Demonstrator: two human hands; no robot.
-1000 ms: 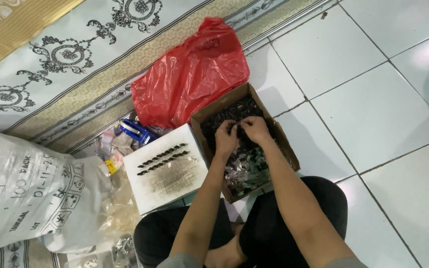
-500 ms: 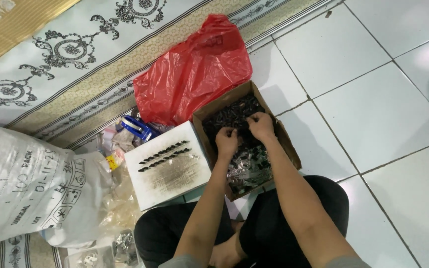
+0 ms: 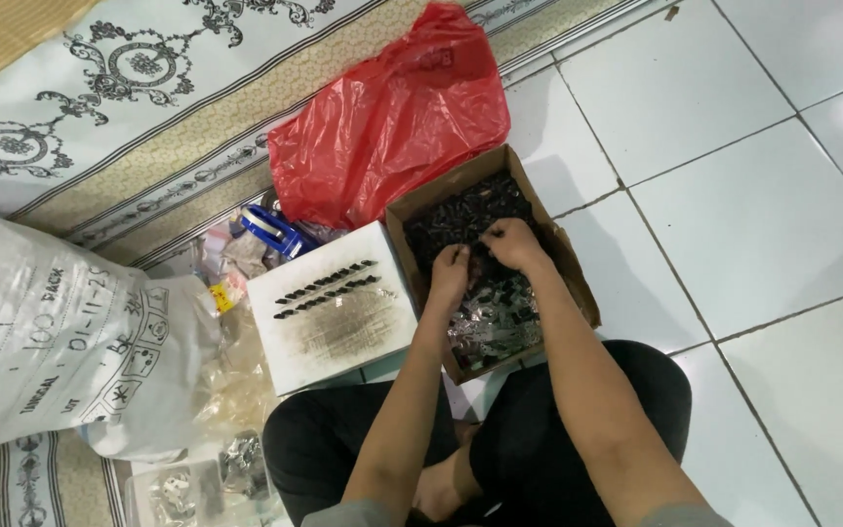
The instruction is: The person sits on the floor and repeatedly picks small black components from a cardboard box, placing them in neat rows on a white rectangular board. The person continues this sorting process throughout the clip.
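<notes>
The white tiled floor (image 3: 763,215) carries a cardboard box (image 3: 578,293), red plastic bag (image 3: 392,127), white board (image 3: 329,312) and patterned mat (image 3: 100,107).

The bag (image 3: 392,127) at the far side was bright red, the cardboard box (image 3: 568,263) brown and full of black small parts (image 3: 461,210). The block (image 3: 329,312) was white, smudged grey. The floor (image 3: 763,195) was white tile; the mat (image 3: 119,88) pale with dark scrollwork and tan bands.

My hands sit inside the cardboard box (image 3: 578,283), hemmed by its walls. To my left the white foam board (image 3: 329,307) lies just beside the box, with the red plastic bag (image 3: 392,117) crowding its far corner. To my right, bare tiled floor (image 3: 763,215) lies open.
</notes>
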